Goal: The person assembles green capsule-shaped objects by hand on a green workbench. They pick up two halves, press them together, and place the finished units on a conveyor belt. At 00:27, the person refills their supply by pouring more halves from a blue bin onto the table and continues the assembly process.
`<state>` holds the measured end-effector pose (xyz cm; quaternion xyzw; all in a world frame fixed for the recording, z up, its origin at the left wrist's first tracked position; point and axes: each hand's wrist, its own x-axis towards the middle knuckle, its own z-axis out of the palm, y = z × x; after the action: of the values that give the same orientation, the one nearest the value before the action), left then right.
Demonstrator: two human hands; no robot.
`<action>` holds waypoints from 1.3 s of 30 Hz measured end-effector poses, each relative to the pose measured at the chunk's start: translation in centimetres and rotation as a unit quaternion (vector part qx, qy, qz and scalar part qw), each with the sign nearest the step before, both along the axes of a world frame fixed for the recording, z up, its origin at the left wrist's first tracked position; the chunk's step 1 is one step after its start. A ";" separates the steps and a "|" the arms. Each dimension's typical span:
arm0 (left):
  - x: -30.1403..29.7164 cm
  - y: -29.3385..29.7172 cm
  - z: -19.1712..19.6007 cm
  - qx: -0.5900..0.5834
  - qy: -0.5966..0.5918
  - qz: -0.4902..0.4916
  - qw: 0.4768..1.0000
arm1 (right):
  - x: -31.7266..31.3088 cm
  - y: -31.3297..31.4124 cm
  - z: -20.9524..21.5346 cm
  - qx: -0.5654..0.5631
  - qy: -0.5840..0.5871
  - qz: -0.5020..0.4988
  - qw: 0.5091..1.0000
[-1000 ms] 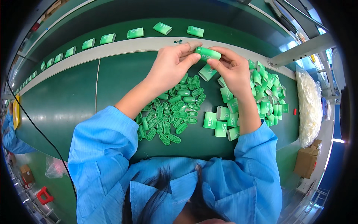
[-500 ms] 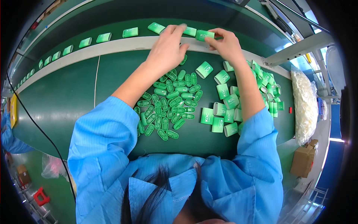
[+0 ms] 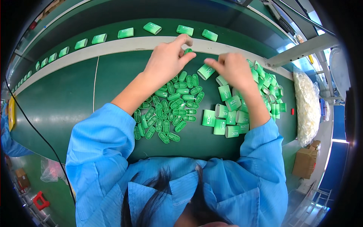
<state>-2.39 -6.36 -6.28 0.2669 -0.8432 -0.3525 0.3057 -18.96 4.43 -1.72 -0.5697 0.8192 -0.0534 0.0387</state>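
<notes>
My left hand (image 3: 168,58) is closed, pinching a small green oval plastic piece (image 3: 188,51) between thumb and fingers at the inner edge of the pale rail. Below it lies a heap of similar green oval pieces (image 3: 176,104), several showing hollow insides. My right hand (image 3: 234,70) is over the green-and-white sleeves, thumb stretched out to the left and apart from the bent fingers. The thumb lies by the far edge of a flat open-ended sleeve (image 3: 205,72); whether they touch I cannot tell. More sleeves (image 3: 233,103) lie loose beneath and around that hand, partly hidden by it.
Beyond the pale rail (image 3: 140,43), a row of green sleeves (image 3: 152,28) stretches leftward along a green belt. A clear bag of whitish pieces (image 3: 307,109) stands at right, next to a metal bracket (image 3: 302,49). A black cable (image 3: 38,132) crosses the left side.
My hands have come back from the belt. The right has let go of a sleeve, which lies on the belt; the left has taken an oval piece. The row has shifted left.
</notes>
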 end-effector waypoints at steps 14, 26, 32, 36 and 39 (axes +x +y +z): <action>-0.1 -1.0 -1.0 0.430 0.198 -0.121 0.872 | 0.5 -0.6 -1.7 -0.164 -0.403 0.020 0.900; -0.4 0.7 -0.2 0.422 0.190 -0.075 0.883 | -0.4 -0.1 -2.3 -0.174 -0.600 0.044 0.780; -0.1 0.5 0.2 0.296 0.120 -0.085 0.944 | -0.1 0.3 -2.1 -0.190 -0.593 0.040 0.782; -0.1 0.6 -0.3 0.289 0.146 -0.096 0.941 | 0.3 0.3 -1.7 -0.200 -0.554 0.039 0.808; -0.3 1.3 -0.5 0.246 0.135 -0.083 0.956 | 0.2 0.3 -2.1 -0.207 -0.523 0.038 0.826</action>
<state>-2.66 -5.09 -6.81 0.2126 -0.7009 -0.6057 0.3108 -18.76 4.72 -3.85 -0.4819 0.6238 -0.5099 0.3446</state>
